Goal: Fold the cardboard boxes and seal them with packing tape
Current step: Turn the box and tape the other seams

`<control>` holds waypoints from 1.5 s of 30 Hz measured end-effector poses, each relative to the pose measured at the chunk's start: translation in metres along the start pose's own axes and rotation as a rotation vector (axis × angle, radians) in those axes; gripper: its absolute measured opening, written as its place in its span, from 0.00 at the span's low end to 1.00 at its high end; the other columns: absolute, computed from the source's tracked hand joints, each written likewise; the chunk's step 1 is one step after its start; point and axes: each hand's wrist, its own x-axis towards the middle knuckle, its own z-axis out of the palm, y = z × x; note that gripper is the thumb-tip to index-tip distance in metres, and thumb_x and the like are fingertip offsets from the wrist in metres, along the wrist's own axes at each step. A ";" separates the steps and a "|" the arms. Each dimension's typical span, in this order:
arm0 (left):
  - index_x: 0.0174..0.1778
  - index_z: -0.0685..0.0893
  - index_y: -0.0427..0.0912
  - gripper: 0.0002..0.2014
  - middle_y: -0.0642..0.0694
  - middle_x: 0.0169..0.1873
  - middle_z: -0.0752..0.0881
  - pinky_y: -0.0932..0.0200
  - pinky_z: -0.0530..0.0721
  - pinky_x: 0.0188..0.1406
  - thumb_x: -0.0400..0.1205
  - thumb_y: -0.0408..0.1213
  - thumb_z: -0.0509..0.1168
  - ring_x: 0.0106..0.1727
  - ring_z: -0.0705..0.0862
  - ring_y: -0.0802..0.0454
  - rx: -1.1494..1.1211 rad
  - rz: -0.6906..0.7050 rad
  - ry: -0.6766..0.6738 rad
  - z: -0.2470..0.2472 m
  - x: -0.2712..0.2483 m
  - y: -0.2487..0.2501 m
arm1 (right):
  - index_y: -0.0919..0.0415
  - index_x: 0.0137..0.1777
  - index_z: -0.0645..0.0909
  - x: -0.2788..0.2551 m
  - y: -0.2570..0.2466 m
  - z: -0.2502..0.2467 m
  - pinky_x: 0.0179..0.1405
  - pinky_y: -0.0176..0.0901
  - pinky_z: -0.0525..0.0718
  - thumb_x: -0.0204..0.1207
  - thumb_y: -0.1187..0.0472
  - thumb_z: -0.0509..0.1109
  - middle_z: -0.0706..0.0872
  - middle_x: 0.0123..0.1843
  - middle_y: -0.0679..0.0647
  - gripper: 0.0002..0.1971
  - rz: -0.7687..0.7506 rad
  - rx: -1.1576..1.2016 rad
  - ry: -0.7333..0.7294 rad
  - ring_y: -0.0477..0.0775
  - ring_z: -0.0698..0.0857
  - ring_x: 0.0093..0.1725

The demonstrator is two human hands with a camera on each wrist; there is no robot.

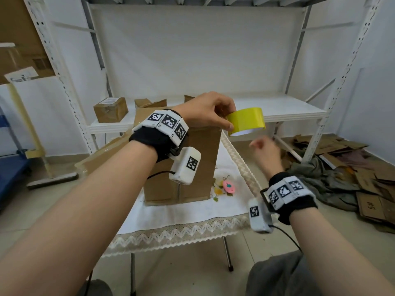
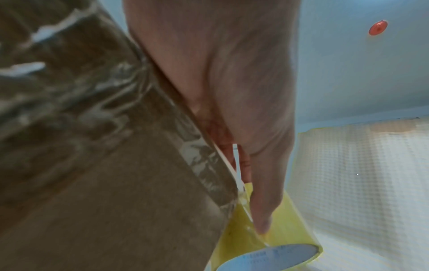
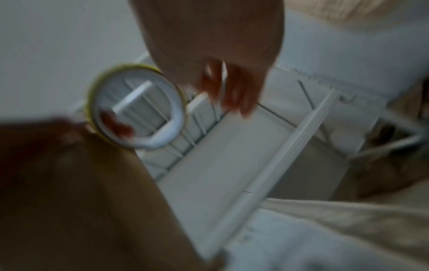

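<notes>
The left hand (image 1: 205,112) pinches a yellow roll of packing tape (image 1: 245,120) by its rim, thumb outside and fingertips inside the white core, holding it in the air off the top right edge of the tall brown cardboard box (image 1: 183,167). The box stands on a white lace-edged tablecloth (image 1: 192,212), with bare cloth at its 3 and 6 o'clock. The right hand (image 1: 265,150) hovers at the roll's 5 o'clock, blurred, fingers loosely curled and holding nothing. The box's top is hidden behind the left wrist.
</notes>
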 end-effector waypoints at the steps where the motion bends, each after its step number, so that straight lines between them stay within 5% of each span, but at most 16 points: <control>1: 0.47 0.86 0.45 0.10 0.52 0.39 0.87 0.69 0.79 0.42 0.75 0.35 0.79 0.39 0.83 0.62 0.000 0.003 0.001 0.001 0.000 0.000 | 0.65 0.57 0.86 -0.005 0.009 0.011 0.58 0.47 0.78 0.83 0.66 0.63 0.89 0.59 0.64 0.10 0.014 -0.119 -0.167 0.63 0.85 0.59; 3: 0.48 0.86 0.44 0.10 0.52 0.41 0.88 0.71 0.78 0.41 0.75 0.34 0.79 0.39 0.83 0.63 -0.005 0.017 -0.009 0.003 0.001 0.000 | 0.59 0.56 0.88 -0.016 0.023 0.033 0.49 0.40 0.80 0.82 0.67 0.64 0.90 0.58 0.60 0.11 0.020 -0.228 -0.395 0.56 0.84 0.52; 6: 0.51 0.86 0.41 0.11 0.51 0.43 0.88 0.73 0.77 0.41 0.75 0.34 0.78 0.41 0.84 0.63 -0.005 0.032 -0.021 0.004 0.002 -0.001 | 0.55 0.57 0.87 -0.024 0.035 0.059 0.32 0.28 0.76 0.80 0.67 0.65 0.87 0.54 0.53 0.13 0.042 -0.286 -0.544 0.49 0.83 0.44; 11: 0.52 0.86 0.38 0.11 0.50 0.45 0.89 0.72 0.78 0.42 0.76 0.34 0.78 0.43 0.84 0.61 -0.028 0.042 -0.015 0.004 -0.001 -0.004 | 0.59 0.50 0.87 -0.023 0.041 0.080 0.53 0.50 0.90 0.77 0.69 0.66 0.89 0.54 0.58 0.10 0.016 -0.490 -0.541 0.61 0.89 0.53; 13: 0.52 0.86 0.39 0.11 0.51 0.43 0.88 0.73 0.77 0.41 0.76 0.34 0.77 0.41 0.83 0.64 -0.029 0.041 -0.015 0.004 -0.002 -0.003 | 0.59 0.53 0.83 -0.022 0.041 0.082 0.54 0.55 0.90 0.75 0.72 0.68 0.88 0.55 0.61 0.11 0.035 -0.493 -0.532 0.64 0.88 0.56; 17: 0.52 0.85 0.37 0.11 0.47 0.44 0.88 0.72 0.78 0.40 0.77 0.34 0.77 0.40 0.82 0.62 -0.024 0.039 -0.008 0.004 -0.004 -0.002 | 0.63 0.67 0.73 -0.023 0.041 0.082 0.57 0.55 0.88 0.74 0.67 0.77 0.83 0.62 0.64 0.24 0.117 -0.508 -0.562 0.65 0.87 0.59; 21: 0.52 0.86 0.37 0.11 0.46 0.45 0.89 0.70 0.79 0.41 0.76 0.34 0.77 0.41 0.83 0.59 -0.025 0.030 0.003 0.005 -0.005 -0.001 | 0.64 0.70 0.73 -0.027 0.043 0.074 0.59 0.53 0.88 0.69 0.56 0.84 0.84 0.61 0.61 0.33 0.120 -0.528 -0.621 0.62 0.87 0.58; 25: 0.52 0.86 0.38 0.11 0.45 0.45 0.89 0.66 0.80 0.43 0.76 0.35 0.77 0.42 0.83 0.58 -0.018 0.015 0.017 0.004 -0.004 -0.001 | 0.61 0.81 0.67 -0.028 0.038 0.067 0.58 0.47 0.87 0.72 0.67 0.78 0.80 0.70 0.62 0.38 0.082 -0.639 -0.681 0.61 0.84 0.64; 28: 0.51 0.86 0.41 0.10 0.44 0.47 0.90 0.61 0.82 0.46 0.76 0.35 0.77 0.44 0.85 0.55 -0.021 0.004 0.016 0.004 -0.005 -0.001 | 0.64 0.79 0.72 -0.032 0.033 0.061 0.60 0.46 0.84 0.78 0.70 0.72 0.78 0.74 0.63 0.28 0.070 -0.632 -0.643 0.62 0.82 0.69; 31: 0.51 0.86 0.41 0.11 0.43 0.47 0.90 0.61 0.82 0.46 0.76 0.36 0.78 0.44 0.85 0.54 -0.014 -0.008 0.022 0.005 -0.006 0.000 | 0.66 0.57 0.85 -0.039 0.029 0.053 0.48 0.43 0.81 0.78 0.72 0.67 0.86 0.60 0.60 0.11 -0.006 -0.554 -0.628 0.61 0.85 0.60; 33: 0.50 0.86 0.43 0.10 0.45 0.46 0.90 0.62 0.81 0.45 0.76 0.35 0.78 0.42 0.84 0.57 -0.007 -0.011 0.029 0.005 -0.007 0.001 | 0.65 0.49 0.84 -0.042 0.025 0.048 0.47 0.43 0.81 0.78 0.75 0.62 0.86 0.55 0.57 0.10 -0.046 -0.392 -0.612 0.61 0.87 0.58; 37: 0.51 0.85 0.44 0.11 0.44 0.46 0.90 0.59 0.83 0.47 0.76 0.35 0.78 0.42 0.84 0.57 0.026 -0.003 0.036 0.006 -0.006 0.002 | 0.67 0.58 0.78 -0.058 0.004 0.035 0.35 0.47 0.87 0.83 0.73 0.58 0.86 0.49 0.61 0.09 -0.091 0.047 -0.403 0.52 0.84 0.35; 40: 0.51 0.85 0.45 0.11 0.46 0.45 0.90 0.57 0.84 0.48 0.75 0.37 0.77 0.43 0.85 0.56 0.026 0.002 0.023 0.006 -0.006 0.002 | 0.64 0.59 0.74 -0.071 -0.009 0.026 0.30 0.30 0.73 0.86 0.69 0.57 0.85 0.48 0.58 0.07 -0.312 0.123 -0.247 0.44 0.78 0.35; 45: 0.56 0.85 0.40 0.12 0.45 0.48 0.89 0.61 0.83 0.50 0.78 0.35 0.75 0.45 0.85 0.56 0.073 -0.004 0.055 0.005 -0.004 0.001 | 0.57 0.61 0.70 -0.092 -0.017 0.023 0.30 0.34 0.68 0.87 0.65 0.56 0.80 0.46 0.54 0.07 -0.407 0.220 -0.236 0.40 0.72 0.30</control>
